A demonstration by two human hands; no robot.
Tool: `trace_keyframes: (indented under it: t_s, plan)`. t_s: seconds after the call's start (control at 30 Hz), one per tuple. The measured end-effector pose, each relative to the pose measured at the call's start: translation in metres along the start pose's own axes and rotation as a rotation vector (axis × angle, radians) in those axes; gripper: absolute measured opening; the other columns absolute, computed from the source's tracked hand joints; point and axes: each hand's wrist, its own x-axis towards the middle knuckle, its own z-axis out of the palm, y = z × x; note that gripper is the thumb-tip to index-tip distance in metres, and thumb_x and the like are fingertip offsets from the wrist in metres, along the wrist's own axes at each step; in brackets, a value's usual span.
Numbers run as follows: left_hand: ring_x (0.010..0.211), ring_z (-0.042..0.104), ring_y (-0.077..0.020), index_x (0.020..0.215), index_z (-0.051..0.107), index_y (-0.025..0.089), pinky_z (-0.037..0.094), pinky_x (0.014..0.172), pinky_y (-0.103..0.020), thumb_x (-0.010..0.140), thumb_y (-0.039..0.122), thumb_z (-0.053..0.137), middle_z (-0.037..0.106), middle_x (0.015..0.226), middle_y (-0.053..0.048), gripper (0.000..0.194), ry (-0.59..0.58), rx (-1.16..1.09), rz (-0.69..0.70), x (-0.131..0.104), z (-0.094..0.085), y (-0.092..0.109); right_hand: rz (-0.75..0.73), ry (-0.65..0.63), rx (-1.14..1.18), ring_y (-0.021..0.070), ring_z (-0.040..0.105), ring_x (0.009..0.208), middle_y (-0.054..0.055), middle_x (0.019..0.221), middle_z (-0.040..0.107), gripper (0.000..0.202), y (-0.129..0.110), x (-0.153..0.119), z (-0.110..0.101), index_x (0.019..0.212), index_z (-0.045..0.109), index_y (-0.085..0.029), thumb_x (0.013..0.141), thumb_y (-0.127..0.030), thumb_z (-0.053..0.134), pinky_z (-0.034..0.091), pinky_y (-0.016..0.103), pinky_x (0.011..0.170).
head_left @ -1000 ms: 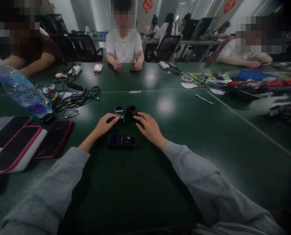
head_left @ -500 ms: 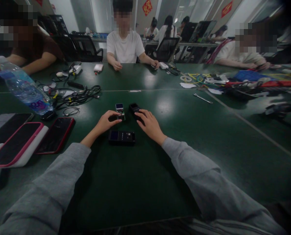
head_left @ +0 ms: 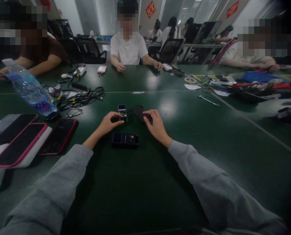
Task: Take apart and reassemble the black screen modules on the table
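On the green tabletop (head_left: 140, 189), directly before me, are these items:

Item, one small circuit board (head_left: 122, 111) with a little screen at its far end; the near end is pinched between the thumb and fingers of my left hand (head_left: 108, 122), which is narrowed to a close grip.

Item, one dark casing (head_left: 138, 112), smooth face showing, just right of the board; my right hand (head_left: 158, 126) holds its near end, thumb and fingers drawn in around it. Whether it touches the table I cannot tell.

Item, one black handheld device (head_left: 124, 140), with a screen and small buttons, lying crosswise nearer me, apart from both hands.

To the left: a red-edged phone (head_left: 59, 135); a pink-edged phone (head_left: 20, 143) atop something white; a clear plastic bottle (head_left: 33, 89), slanted in my view; black cables (head_left: 86, 98), tangled.

To the right, well apart: one metal wrench (head_left: 209, 100); beyond it, a mixed heap (head_left: 253, 78) of cords and blue and red material.

Across the table: a person in a white T-shirt (head_left: 128, 50), both hands near the far edge.
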Motion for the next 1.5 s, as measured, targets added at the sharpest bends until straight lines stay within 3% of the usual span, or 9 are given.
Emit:
trace_keyframes:
  t_s: [0.3,0.47,0.57,0.8,1.03,1.13,1.23,1.33,1.5]
  plan:
    - [0.105,0.065,-0.0230,0.106,0.064,0.025,0.051,0.096,-0.045,0.078,0.042,0.074,0.067,0.115,-0.007,0.035,-0.026,-0.009,-0.029,-0.001,-0.001,0.003,0.185,0.048,0.040,0.0290,0.057,0.106,0.012,0.115,0.060,0.035,0.017,0.001,0.003,0.117,0.056,-0.022,0.095,-0.048,0.051,0.049,0.049,0.092]
    - [0.103,0.065,-0.0221,0.107,0.065,0.024,0.051,0.095,-0.044,0.079,0.042,0.073,0.068,0.114,-0.007,0.034,-0.023,0.005,-0.026,-0.001,-0.001,0.005,0.122,0.050,-0.052,0.0313,0.054,0.109,0.013,0.115,0.058,0.041,0.016,0.000,0.003,0.117,0.056,-0.021,0.085,-0.045,0.065,0.048,0.051,0.092]
    - [0.106,0.064,-0.0226,0.109,0.066,0.024,0.051,0.096,-0.044,0.080,0.041,0.073,0.067,0.116,-0.007,0.035,-0.024,0.019,-0.008,-0.001,-0.002,0.008,0.148,0.043,-0.031,0.0299,0.056,0.106,0.012,0.114,0.061,0.038,0.016,0.000,0.003,0.117,0.057,-0.020,0.086,-0.042,0.063,0.049,0.049,0.091]
    - [0.114,0.061,-0.0223,0.114,0.066,0.026,0.048,0.100,-0.043,0.084,0.039,0.069,0.064,0.121,-0.007,0.033,-0.056,0.030,0.037,-0.002,-0.004,0.013,0.327,0.046,0.156,0.0278,0.061,0.101,0.012,0.109,0.065,0.040,0.024,0.000,0.008,0.118,0.056,-0.021,0.093,-0.051,0.053,0.050,0.048,0.089]
    - [0.111,0.060,-0.0216,0.112,0.065,0.022,0.047,0.100,-0.043,0.083,0.037,0.071,0.064,0.120,-0.007,0.033,-0.058,0.019,-0.012,-0.001,-0.003,0.014,0.329,0.121,0.075,0.0311,0.057,0.107,0.016,0.111,0.062,0.050,0.034,0.001,0.012,0.112,0.058,-0.018,0.096,-0.060,0.038,0.045,0.054,0.097]
    - [0.110,0.060,-0.0217,0.111,0.065,0.023,0.047,0.100,-0.043,0.082,0.037,0.072,0.064,0.119,-0.007,0.033,-0.054,-0.007,-0.017,-0.001,-0.003,0.012,0.323,0.132,0.072,0.0320,0.054,0.113,0.017,0.119,0.059,0.054,0.031,0.000,0.010,0.124,0.054,-0.018,0.094,-0.062,0.043,0.044,0.054,0.100]
    - [0.109,0.061,-0.0219,0.110,0.065,0.023,0.047,0.100,-0.043,0.081,0.038,0.073,0.064,0.119,-0.007,0.034,-0.054,-0.019,-0.009,0.000,-0.002,0.009,0.218,0.071,0.051,0.0334,0.050,0.123,0.017,0.136,0.051,0.064,0.024,-0.002,0.007,0.139,0.043,-0.019,0.089,-0.056,0.058,0.041,0.055,0.105]
    - [0.110,0.061,-0.0217,0.111,0.065,0.023,0.047,0.100,-0.043,0.081,0.039,0.073,0.064,0.119,-0.007,0.035,-0.053,-0.024,-0.001,0.000,-0.003,0.006,0.139,0.013,0.057,0.0324,0.048,0.129,0.016,0.145,0.045,0.066,0.019,-0.002,0.004,0.146,0.035,-0.019,0.089,-0.042,0.059,0.040,0.054,0.108]
    - [0.107,0.061,-0.0216,0.110,0.065,0.022,0.048,0.098,-0.043,0.080,0.041,0.073,0.064,0.117,-0.008,0.036,-0.054,-0.032,-0.003,-0.001,-0.003,0.006,0.211,0.005,0.028,0.0326,0.057,0.120,0.019,0.130,0.057,0.057,0.009,-0.004,-0.003,0.137,0.046,-0.013,0.085,-0.033,0.059,0.047,0.054,0.103]
